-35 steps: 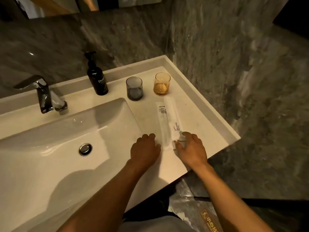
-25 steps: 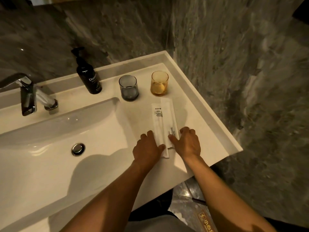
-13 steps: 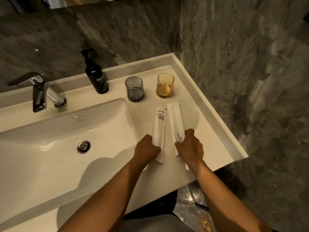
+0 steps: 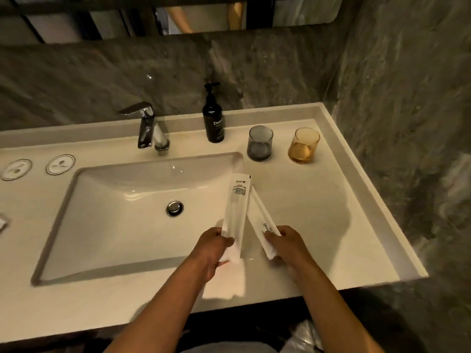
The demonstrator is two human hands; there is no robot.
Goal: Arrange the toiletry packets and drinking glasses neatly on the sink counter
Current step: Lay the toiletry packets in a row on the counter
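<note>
Left hand (image 4: 214, 248) and right hand (image 4: 289, 247) each pinch a packet (image 4: 235, 210), (image 4: 263, 221); lay them parallel near the counter's (image 4: 318, 207) front edge.

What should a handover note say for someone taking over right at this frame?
Left hand: gripping the near end of one white packet, lifted over the basin's right edge.
Right hand: gripping the second packet, angled beside the first.
Grey glass and amber glass: upright, side by side at the back right of the counter.
Done: glasses look placed.
Left: lay both packets down straight and parallel, probably in front of the glasses.
</note>
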